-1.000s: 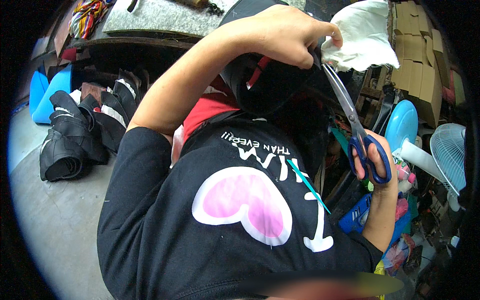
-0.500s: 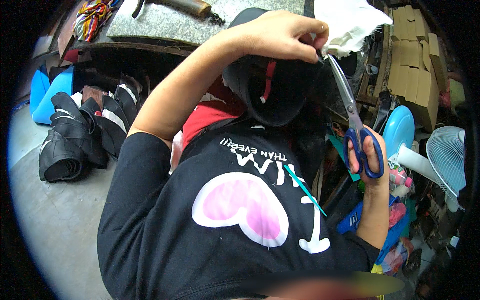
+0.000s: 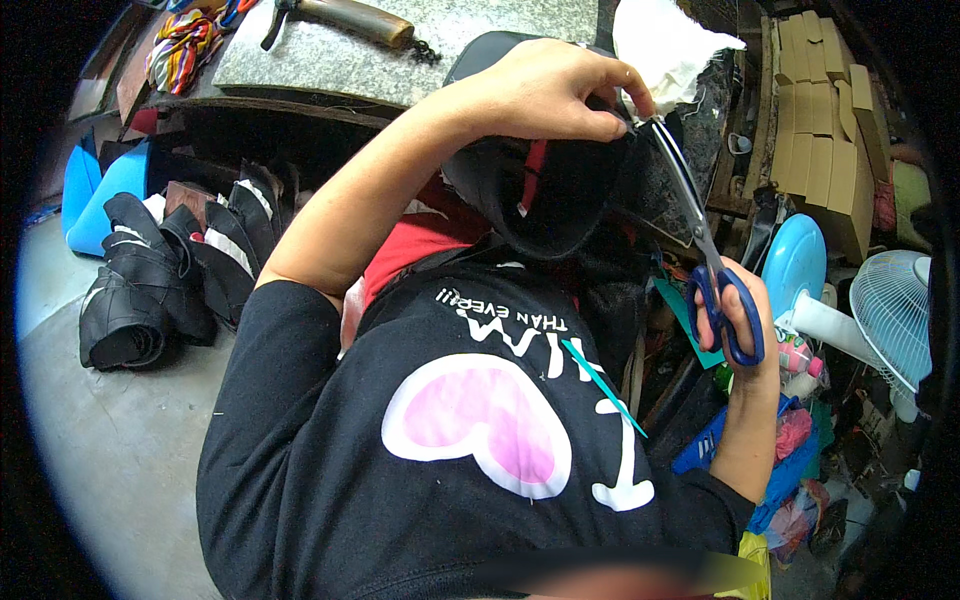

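Note:
My left hand (image 3: 560, 92) reaches across the top of the view. Its thumb and fingers are pinched together at the edge of a black curved workpiece (image 3: 525, 222), which has a red strip on its inner side. My right hand (image 3: 742, 310) has its fingers through the dark blue handles of a pair of scissors (image 3: 693, 205). The blades point up and away, nearly closed, with their tips right at my left fingertips. A white frayed cloth (image 3: 672, 55) lies just beyond the tips. What exactly sits between the blades is too small to make out.
A stone slab (image 3: 480, 35) with a hammer-like wooden-handled tool (image 3: 355, 20) lies at the far left. Black rolled pieces (image 3: 145, 290) rest on the floor at left. Cardboard boxes (image 3: 825, 130) and a blue fan (image 3: 885, 300) stand at right. A teal strip (image 3: 603, 388) shows over my shirt.
My left hand has dropped slightly toward me, and the scissors' tips have shifted a little with it. The white cloth has moved somewhat left. Both grips stay the same.

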Tool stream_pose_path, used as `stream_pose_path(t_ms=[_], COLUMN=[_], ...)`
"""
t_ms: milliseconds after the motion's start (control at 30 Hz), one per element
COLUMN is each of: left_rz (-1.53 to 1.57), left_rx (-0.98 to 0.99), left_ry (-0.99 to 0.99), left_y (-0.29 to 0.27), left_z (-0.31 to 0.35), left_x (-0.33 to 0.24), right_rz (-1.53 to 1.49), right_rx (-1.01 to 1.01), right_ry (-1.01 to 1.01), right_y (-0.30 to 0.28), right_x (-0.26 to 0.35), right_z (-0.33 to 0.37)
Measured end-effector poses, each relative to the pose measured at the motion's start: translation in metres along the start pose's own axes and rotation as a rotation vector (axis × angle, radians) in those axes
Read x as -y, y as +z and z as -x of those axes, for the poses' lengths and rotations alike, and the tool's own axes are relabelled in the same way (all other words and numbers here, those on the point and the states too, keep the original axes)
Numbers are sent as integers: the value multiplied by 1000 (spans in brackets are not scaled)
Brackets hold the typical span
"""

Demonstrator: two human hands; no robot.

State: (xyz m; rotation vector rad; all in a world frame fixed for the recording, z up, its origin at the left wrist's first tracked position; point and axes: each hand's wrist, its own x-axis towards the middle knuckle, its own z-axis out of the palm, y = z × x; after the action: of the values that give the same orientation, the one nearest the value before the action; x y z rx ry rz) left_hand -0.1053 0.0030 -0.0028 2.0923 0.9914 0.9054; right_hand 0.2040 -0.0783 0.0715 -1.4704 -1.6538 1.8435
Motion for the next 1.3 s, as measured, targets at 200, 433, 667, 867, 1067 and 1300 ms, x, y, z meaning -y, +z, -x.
stream_pose_path(t_ms=[200, 433, 667, 867, 1067, 1300], left_rz=[-18, -69, -225, -400, -443, -426], left_rx=[31, 32, 81, 5, 32, 19], left_ry=[2, 43, 87, 169, 187, 206], left_y=[1, 3, 5, 24, 27, 27], left_z=[2, 6, 11, 18, 19, 22], left_x=[0, -2, -12, -16, -16, -13], right_rz=[5, 17, 51, 259, 353, 312], right_rx=[74, 115, 146, 128, 112, 93], right_ry=[66, 138, 211, 293, 387, 389], right_y=[-3, -8, -9, -4, -1, 2], right_x=[7, 17, 31, 43, 52, 51], right_z=[2, 0, -1, -7, -14, -16])
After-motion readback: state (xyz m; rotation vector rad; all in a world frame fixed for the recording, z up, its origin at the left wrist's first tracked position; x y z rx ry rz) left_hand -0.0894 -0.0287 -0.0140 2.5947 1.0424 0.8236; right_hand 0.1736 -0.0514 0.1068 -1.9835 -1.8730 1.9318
